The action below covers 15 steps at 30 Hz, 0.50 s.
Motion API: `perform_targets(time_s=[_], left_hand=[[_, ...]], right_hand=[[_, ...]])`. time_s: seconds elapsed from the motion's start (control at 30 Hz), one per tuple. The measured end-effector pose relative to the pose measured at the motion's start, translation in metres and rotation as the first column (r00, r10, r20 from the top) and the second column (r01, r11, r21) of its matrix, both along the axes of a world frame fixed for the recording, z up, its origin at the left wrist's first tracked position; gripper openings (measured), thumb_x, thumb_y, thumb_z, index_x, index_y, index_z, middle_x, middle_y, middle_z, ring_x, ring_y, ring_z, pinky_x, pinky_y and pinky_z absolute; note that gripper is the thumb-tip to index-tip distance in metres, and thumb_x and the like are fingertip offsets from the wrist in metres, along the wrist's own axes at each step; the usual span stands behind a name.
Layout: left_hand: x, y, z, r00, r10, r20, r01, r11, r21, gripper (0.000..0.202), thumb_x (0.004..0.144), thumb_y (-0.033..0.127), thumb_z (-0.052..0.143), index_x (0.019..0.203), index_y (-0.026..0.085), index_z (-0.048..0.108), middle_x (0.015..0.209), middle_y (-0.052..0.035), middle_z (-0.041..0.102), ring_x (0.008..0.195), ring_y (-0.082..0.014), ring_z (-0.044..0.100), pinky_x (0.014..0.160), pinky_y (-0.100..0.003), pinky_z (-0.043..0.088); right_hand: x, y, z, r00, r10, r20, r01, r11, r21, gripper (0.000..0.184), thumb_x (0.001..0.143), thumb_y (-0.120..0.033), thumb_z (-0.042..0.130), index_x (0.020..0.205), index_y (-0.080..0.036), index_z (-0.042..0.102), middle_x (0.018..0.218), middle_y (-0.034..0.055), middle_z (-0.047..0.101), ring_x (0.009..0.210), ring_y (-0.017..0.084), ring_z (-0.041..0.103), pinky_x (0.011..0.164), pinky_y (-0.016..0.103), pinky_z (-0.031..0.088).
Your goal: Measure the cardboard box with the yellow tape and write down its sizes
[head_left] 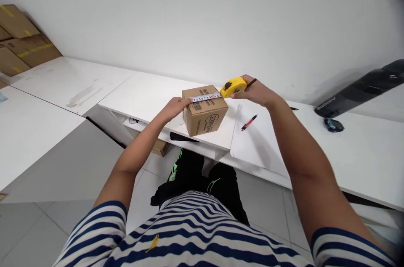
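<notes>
A small cardboard box (206,122) with dark print stands on the white desk (151,92) in front of me. Across its top lies the white blade (205,98) of a yellow tape measure (232,86). My right hand (251,90) is closed around the tape measure's case at the box's right edge, with a dark wrist strap beside the fingers. At the left edge of the box top, my left hand (176,107) pinches the blade's end, its fingertips hiding the tip.
Right of the box lie white paper (259,145) and a red and black pen (249,122). A black cylinder (356,90) leans by the wall near a small dark blue object (333,125). Larger cartons (25,40) are stacked at far left.
</notes>
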<state>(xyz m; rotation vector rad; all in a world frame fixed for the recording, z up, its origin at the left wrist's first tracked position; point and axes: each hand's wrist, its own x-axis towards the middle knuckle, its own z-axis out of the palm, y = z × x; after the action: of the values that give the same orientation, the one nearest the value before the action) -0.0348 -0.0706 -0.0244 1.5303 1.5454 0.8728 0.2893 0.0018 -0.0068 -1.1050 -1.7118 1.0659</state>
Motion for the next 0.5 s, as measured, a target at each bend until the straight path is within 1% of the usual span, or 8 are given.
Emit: perform_targets(time_s=[0.07, 0.13, 0.2, 0.27, 0.33, 0.43, 0.47, 0.5], left_hand=[[-0.001, -0.003, 0.014, 0.999, -0.045, 0.013, 0.045, 0.999, -0.001, 0.044, 0.089, 0.052, 0.064, 0.061, 0.021, 0.052, 0.063, -0.0008, 0.048, 0.058, -0.0128, 0.039, 0.061, -0.030, 0.031], [0.002, -0.016, 0.035, 0.990, -0.123, 0.072, 0.118, 0.990, 0.078, 0.043, 0.093, 0.048, 0.061, 0.061, 0.020, 0.051, 0.062, 0.0004, 0.045, 0.058, -0.0116, 0.039, 0.062, -0.030, 0.033], [0.010, -0.036, 0.052, 0.975, -0.176, 0.137, 0.141, 0.962, 0.232, 0.042, 0.094, 0.053, 0.060, 0.069, 0.020, 0.055, 0.067, -0.0004, 0.050, 0.063, -0.0124, 0.045, 0.065, -0.030, 0.040], [0.027, -0.059, 0.052, 0.943, -0.259, 0.207, 0.176, 0.920, 0.351, 0.042, 0.093, 0.062, 0.060, 0.087, 0.021, 0.061, 0.082, -0.0033, 0.060, 0.076, -0.0149, 0.056, 0.073, -0.031, 0.048], [0.053, -0.081, 0.029, 0.850, -0.432, 0.301, 0.313, 0.874, 0.371, 0.053, 0.088, 0.069, 0.064, 0.116, 0.024, 0.060, 0.108, -0.0086, 0.066, 0.096, -0.0192, 0.064, 0.084, -0.034, 0.054], [0.106, -0.109, -0.036, 0.602, -0.660, 0.449, 0.618, 0.741, 0.261, 0.094, 0.073, 0.078, 0.073, 0.146, 0.029, 0.040, 0.148, -0.0168, 0.052, 0.128, -0.0297, 0.059, 0.095, -0.041, 0.057], [0.125, -0.117, -0.058, 0.543, -0.661, 0.518, 0.658, 0.718, 0.226, 0.101, 0.070, 0.083, 0.071, 0.149, 0.030, 0.038, 0.150, -0.0180, 0.050, 0.134, -0.0324, 0.056, 0.097, -0.043, 0.057], [0.142, -0.124, -0.077, 0.510, -0.625, 0.591, 0.652, 0.729, 0.207, 0.103, 0.069, 0.087, 0.067, 0.148, 0.029, 0.039, 0.149, -0.0186, 0.052, 0.134, -0.0338, 0.056, 0.097, -0.045, 0.057]], right_hand=[[-0.001, -0.017, 0.006, 0.999, -0.036, -0.019, 0.038, 0.989, 0.142, 0.047, 0.057, -0.017, 0.096, 0.094, -0.022, 0.067, 0.089, -0.0001, 0.073, 0.082, 0.017, 0.066, 0.071, 0.033, 0.055], [-0.004, -0.043, 0.017, 0.998, -0.040, -0.043, 0.052, 0.942, 0.331, 0.050, 0.062, -0.024, 0.095, 0.102, -0.025, 0.065, 0.104, 0.0011, 0.073, 0.094, 0.019, 0.067, 0.082, 0.037, 0.056], [-0.006, -0.076, 0.029, 0.999, -0.035, -0.035, 0.047, 0.868, 0.494, 0.051, 0.069, -0.033, 0.092, 0.111, -0.029, 0.062, 0.122, 0.0029, 0.072, 0.111, 0.024, 0.068, 0.095, 0.042, 0.055], [-0.005, -0.112, 0.032, 0.995, -0.096, 0.016, 0.068, 0.802, 0.594, 0.049, 0.075, -0.041, 0.087, 0.115, -0.033, 0.060, 0.128, 0.0040, 0.071, 0.119, 0.027, 0.068, 0.101, 0.047, 0.053], [-0.001, -0.146, 0.020, 0.971, -0.209, 0.115, 0.081, 0.743, 0.664, 0.041, 0.082, -0.048, 0.079, 0.116, -0.033, 0.061, 0.128, 0.0062, 0.073, 0.119, 0.030, 0.069, 0.100, 0.049, 0.053], [0.004, -0.189, -0.027, 0.865, -0.422, 0.273, 0.135, 0.718, 0.683, 0.037, 0.090, -0.057, 0.063, 0.117, -0.031, 0.062, 0.129, 0.0100, 0.075, 0.113, 0.031, 0.073, 0.091, 0.048, 0.054], [0.004, -0.200, -0.047, 0.827, -0.472, 0.307, 0.164, 0.723, 0.671, 0.037, 0.093, -0.057, 0.058, 0.119, -0.031, 0.062, 0.129, 0.0115, 0.075, 0.111, 0.031, 0.074, 0.086, 0.047, 0.055], [0.003, -0.210, -0.066, 0.801, -0.492, 0.341, 0.164, 0.729, 0.665, 0.036, 0.095, -0.056, 0.053, 0.120, -0.031, 0.062, 0.128, 0.0128, 0.076, 0.106, 0.031, 0.075, 0.080, 0.045, 0.055]])
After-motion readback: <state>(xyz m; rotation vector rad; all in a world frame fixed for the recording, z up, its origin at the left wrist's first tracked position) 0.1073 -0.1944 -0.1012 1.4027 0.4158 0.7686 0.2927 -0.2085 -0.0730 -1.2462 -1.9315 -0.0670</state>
